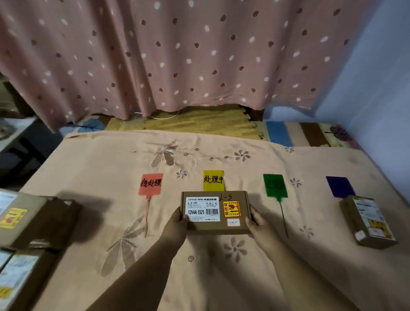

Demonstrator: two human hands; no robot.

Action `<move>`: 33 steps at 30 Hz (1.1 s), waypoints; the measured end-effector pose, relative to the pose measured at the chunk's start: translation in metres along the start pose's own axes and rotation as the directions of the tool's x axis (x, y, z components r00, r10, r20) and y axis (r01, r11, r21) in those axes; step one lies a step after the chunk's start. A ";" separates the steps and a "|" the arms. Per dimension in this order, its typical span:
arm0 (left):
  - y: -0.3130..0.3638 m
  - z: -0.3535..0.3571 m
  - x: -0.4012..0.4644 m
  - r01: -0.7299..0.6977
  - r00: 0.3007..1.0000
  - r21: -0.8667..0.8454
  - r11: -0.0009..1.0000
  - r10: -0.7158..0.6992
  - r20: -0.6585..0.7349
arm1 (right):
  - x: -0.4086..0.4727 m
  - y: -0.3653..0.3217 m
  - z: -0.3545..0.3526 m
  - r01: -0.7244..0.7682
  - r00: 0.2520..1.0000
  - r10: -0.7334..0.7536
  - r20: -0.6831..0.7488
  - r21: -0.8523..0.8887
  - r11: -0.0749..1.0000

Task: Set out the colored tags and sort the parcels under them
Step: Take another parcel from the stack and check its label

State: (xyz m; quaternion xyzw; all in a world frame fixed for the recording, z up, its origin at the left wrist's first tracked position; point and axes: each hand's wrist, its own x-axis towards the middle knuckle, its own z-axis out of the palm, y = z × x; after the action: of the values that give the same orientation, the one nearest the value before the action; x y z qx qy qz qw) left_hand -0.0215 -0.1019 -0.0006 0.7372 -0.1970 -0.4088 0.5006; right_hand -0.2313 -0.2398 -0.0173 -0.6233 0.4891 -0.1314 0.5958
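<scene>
Covering the bed, a peach floral bedsheet (228,283) is carrying four tags in a row: red tag (150,184), yellow tag (213,180), green tag (275,185), purple tag (339,186). Both hands are gripping a flat brown cardboard parcel (215,211) by its ends, just near of the yellow tag: left hand (176,224), right hand (257,223), fingers curling round its edges. Another brown labelled parcel (367,221) is lying under the purple tag.

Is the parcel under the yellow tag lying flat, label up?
Flat, label up: the parcel shows its printed label, gripped at its ends by the left hand and right hand.
</scene>
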 end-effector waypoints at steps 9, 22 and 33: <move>-0.054 0.018 0.023 0.076 0.996 0.194 0.978 -0.065 -0.067 | 0.019 0.045 0.017 -0.074 0.997 0.075 0.027 -0.046 0.996; -0.044 0.028 0.025 0.081 0.995 0.225 0.971 -0.065 -0.076 | 0.034 0.049 0.018 -0.105 0.994 0.106 0.003 -0.066 0.992; 0.026 0.005 -0.005 -0.117 0.985 0.542 0.832 0.166 -0.043 | -0.019 -0.041 0.008 0.005 0.990 -0.090 -0.109 -0.612 0.791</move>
State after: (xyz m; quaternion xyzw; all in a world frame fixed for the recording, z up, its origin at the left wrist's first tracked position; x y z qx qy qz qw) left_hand -0.0252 -0.1123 0.0242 0.8485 -0.3353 -0.2664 0.3110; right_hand -0.2157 -0.2281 0.0247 -0.7840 0.5278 -0.0228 0.3259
